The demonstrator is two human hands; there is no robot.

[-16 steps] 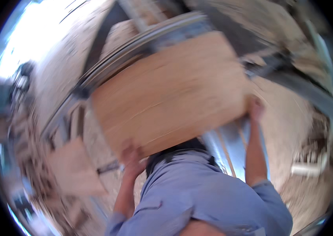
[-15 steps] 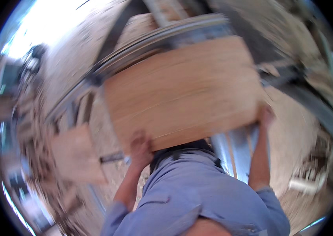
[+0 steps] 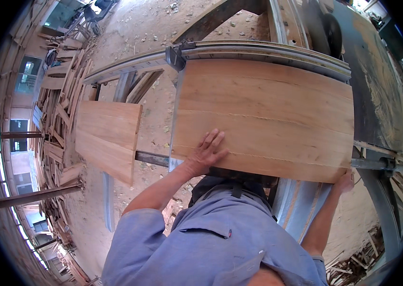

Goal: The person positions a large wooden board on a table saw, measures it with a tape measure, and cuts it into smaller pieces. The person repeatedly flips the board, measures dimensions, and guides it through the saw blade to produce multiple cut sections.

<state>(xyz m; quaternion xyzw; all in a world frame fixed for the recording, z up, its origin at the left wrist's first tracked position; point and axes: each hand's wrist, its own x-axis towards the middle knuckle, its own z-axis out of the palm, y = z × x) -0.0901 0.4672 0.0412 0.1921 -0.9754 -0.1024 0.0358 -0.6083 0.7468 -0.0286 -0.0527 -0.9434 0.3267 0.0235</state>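
Observation:
A wide wooden panel (image 3: 263,112), glued up from several strips, lies across the sliding table of what looks like a panel saw. Its far edge runs along a metal fence (image 3: 268,50), and its far left corner sits beside a dark stop block (image 3: 175,58). My left hand (image 3: 206,151) rests on the panel's near left part, fingers spread over the top face. At the near right corner my right hand (image 3: 345,182) is closed on the panel's edge; some of its fingers are hidden.
A second wooden panel (image 3: 108,136) lies to the left, beyond a metal bar (image 3: 151,158). Wood offcuts (image 3: 61,114) are heaped along the left wall. A dark, dust-covered machine table (image 3: 370,71) stands at the far right, with a dark round disc (image 3: 332,35) beside it.
My view has swung round and become sharp. The panel now sits squarer along the fence by the stop block. My left hand lies farther in on its top; my right hand stays at the near right corner.

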